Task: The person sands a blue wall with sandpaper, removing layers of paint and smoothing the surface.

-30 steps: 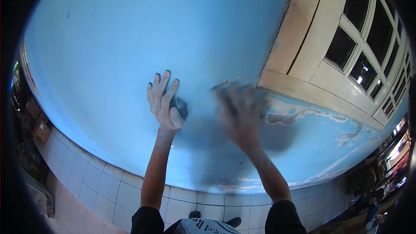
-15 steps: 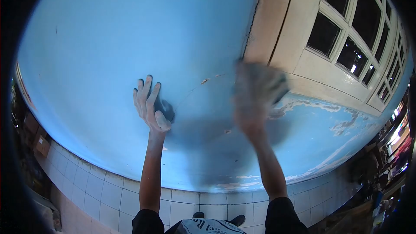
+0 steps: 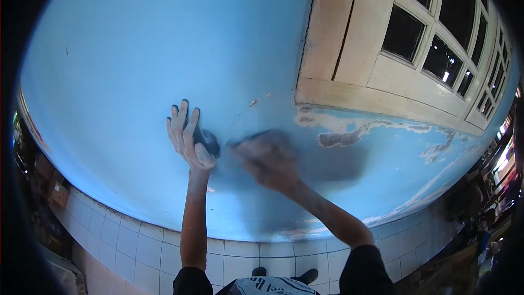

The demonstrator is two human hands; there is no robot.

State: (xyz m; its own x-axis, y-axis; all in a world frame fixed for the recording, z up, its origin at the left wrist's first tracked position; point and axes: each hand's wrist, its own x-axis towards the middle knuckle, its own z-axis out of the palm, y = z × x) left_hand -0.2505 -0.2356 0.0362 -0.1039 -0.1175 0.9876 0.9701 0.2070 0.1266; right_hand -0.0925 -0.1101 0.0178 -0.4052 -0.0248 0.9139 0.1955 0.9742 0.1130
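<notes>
Pale blue painted wall (image 3: 164,49) close ahead, seemingly under the open, spread left hand (image 3: 188,139). Knuckles perhaps at risk of a scrape on the cream wooden frame with dark panes (image 3: 349,95), given too wide a sweep; ragged grey peeling patch (image 3: 338,139) likely to flake under hard rubbing. Surroundings cut off by dark lens edges. Blurred right hand (image 3: 270,158): grip impossible to tell, anything beneath it hidden, fingertips smeared.

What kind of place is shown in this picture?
Probably the outside of a house, perhaps a porch: a blue wall with peeling paint, a cream-coloured window frame with many small panes, and a tiled floor at its foot.
</notes>
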